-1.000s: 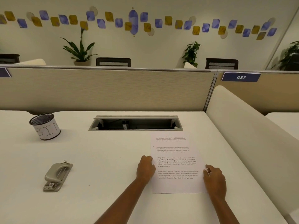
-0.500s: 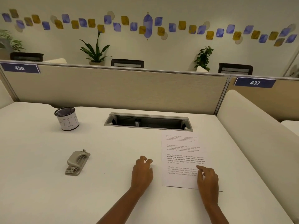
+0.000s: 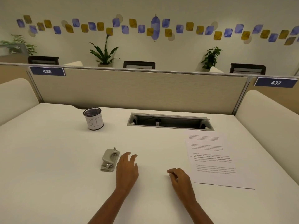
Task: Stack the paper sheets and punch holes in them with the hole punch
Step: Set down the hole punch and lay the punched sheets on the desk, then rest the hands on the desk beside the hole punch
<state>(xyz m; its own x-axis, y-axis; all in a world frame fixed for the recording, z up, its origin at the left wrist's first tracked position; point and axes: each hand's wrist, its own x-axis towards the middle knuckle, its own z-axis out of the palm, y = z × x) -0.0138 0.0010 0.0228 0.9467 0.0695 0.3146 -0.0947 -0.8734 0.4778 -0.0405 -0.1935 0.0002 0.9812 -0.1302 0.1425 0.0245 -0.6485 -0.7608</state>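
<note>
left hand (image 3: 127, 171) open, right hand (image 3: 180, 178) seemingly curled

Soft, even overhead light, faint shadows; wide-angle bending at edges, and printed text perhaps motion-blurred.

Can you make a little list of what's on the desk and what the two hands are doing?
desk: white desk
paper: stacked sheets lying flat, right side
hole punch: grey hole punch, left of centre, untouched
cup: mesh cup labelled BIN, far left
left hand: left hand open, just right of the punch
right hand: right hand loosely curled, empty, beside the paper
</note>
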